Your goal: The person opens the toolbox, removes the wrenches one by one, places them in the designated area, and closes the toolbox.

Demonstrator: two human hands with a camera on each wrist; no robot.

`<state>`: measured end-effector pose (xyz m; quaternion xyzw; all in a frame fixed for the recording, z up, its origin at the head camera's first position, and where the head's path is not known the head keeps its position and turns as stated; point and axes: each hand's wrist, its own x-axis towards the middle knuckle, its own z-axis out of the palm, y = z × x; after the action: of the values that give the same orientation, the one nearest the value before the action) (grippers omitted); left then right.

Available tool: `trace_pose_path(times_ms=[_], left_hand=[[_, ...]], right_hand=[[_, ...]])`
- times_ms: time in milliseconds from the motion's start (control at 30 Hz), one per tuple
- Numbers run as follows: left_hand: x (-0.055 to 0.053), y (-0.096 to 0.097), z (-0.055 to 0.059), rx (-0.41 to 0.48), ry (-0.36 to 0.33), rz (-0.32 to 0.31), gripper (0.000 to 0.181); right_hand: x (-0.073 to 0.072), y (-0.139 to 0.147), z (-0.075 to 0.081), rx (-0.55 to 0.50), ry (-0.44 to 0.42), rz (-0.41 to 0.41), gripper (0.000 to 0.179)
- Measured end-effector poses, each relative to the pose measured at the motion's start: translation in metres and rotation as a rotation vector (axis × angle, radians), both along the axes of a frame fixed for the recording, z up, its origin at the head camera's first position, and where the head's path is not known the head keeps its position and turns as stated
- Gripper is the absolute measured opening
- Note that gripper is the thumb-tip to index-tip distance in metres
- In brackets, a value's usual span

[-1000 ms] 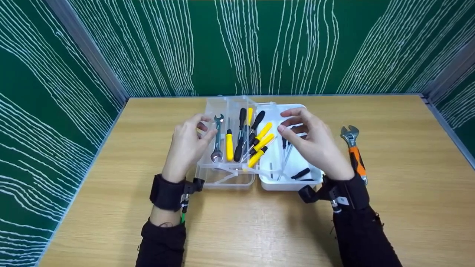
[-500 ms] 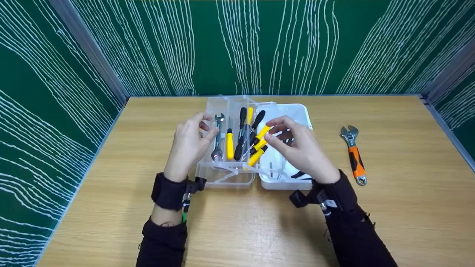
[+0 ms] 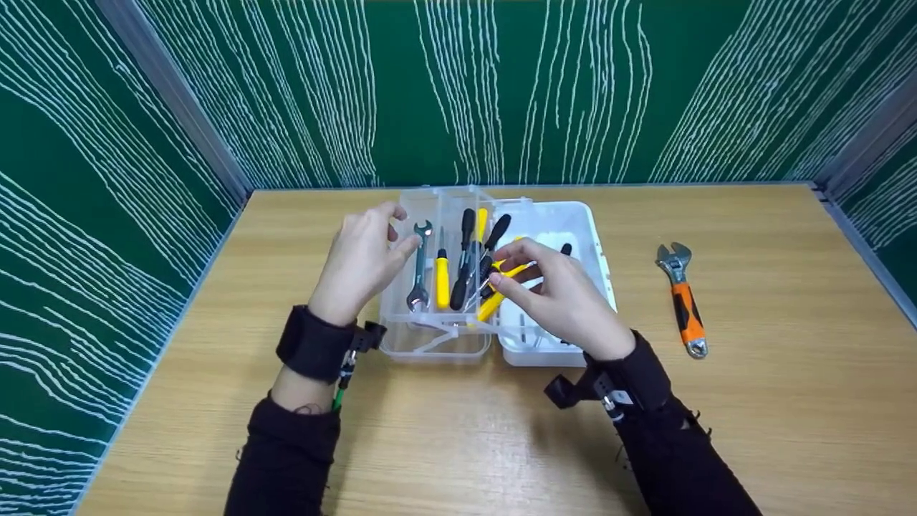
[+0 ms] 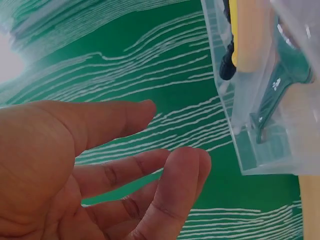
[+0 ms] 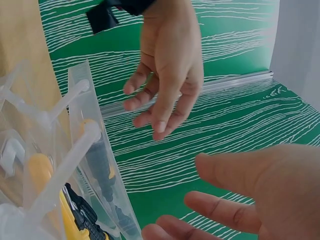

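My left hand (image 3: 358, 261) hovers beside the clear plastic tray (image 3: 458, 320), thumb and fingers apart with nothing between them. Close to its fingertips lies a double open-end wrench (image 3: 420, 269) in the tray's left compartment. A yellow-handled screwdriver (image 3: 443, 283) lies alongside, then several black and yellow screwdrivers (image 3: 462, 276). Over the white toolbox base (image 3: 584, 222) hangs my right hand (image 3: 566, 304), loosely bent and holding nothing. It partly covers yellow handles (image 3: 491, 304) at the tray's right side. The left wrist view shows the left hand (image 4: 120, 170) apart from the tray wall (image 4: 230, 110).
An adjustable wrench (image 3: 688, 315) with an orange and black handle lies on the wooden table (image 3: 774, 401) to the right. A clear lower section (image 3: 437, 351) sits under the tray. Green panels (image 3: 401, 93) with white lines stand around the table's back and sides.
My right hand has moved left and slightly down, from over the white base toward the yellow handles. The left hand has stayed nearly in place, its forearm shifting left. The tools have not moved.
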<state>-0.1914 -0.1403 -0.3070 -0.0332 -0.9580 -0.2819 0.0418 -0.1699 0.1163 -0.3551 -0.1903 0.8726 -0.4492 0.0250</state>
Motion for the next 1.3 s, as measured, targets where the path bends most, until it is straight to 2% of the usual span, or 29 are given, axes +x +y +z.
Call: trace_pose_path(times_ms=[167, 400, 600, 733, 967, 1133, 1300], left_hand=[[-0.009, 0.002, 0.006, -0.095, -0.033, -0.024, 0.040], [-0.030, 0.008, 0.013, -0.170, -0.159, -0.066, 0.044], [-0.047, 0.016, 0.014, -0.245, -0.227, -0.078, 0.024], [-0.057, 0.018, 0.011, -0.280, -0.243, -0.065, 0.018], [-0.074, 0.027, 0.009, -0.374, -0.260, -0.060, 0.020], [-0.080, 0.036, 0.003, -0.454, -0.233, -0.072, 0.019], [-0.082, 0.043, -0.002, -0.514, -0.239, -0.068, 0.020]], right_hand=[[0.000, -0.001, -0.002, -0.003, -0.011, 0.013, 0.037], [0.001, -0.001, -0.002, -0.015, -0.003, 0.019, 0.035], [0.001, 0.000, -0.003, -0.015, -0.002, 0.029, 0.035], [0.000, -0.001, -0.003, -0.014, -0.009, 0.033, 0.037], [-0.001, 0.000, 0.001, -0.030, -0.010, 0.034, 0.037], [-0.001, 0.001, -0.001, -0.036, 0.002, 0.035, 0.037], [0.001, 0.002, -0.001, -0.040, 0.000, 0.029, 0.037]])
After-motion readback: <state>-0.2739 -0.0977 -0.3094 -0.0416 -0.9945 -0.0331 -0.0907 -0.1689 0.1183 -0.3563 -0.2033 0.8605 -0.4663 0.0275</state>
